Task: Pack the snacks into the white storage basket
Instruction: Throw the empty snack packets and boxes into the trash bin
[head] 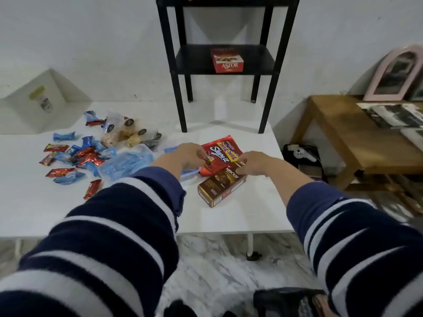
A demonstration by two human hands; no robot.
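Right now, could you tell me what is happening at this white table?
A person in striped sleeves is sorting snacks. The left hand pinches a small wrapped candy above the red Beng-Beng bag, while the right hand rests its fingers on the far end of the brown Nextar box. Loose red and blue sweets lie scattered to the left. The white storage basket sits tipped at the far left.

Home rm — wooden side table (338, 124), framed pic (393, 72)

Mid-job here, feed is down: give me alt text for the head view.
Both hands reach over a white table: left hand pinches a small wrapped snack, right hand touches a brown Nextar box beside a red Beng-Beng bag. Loose wrapped snacks lie left.
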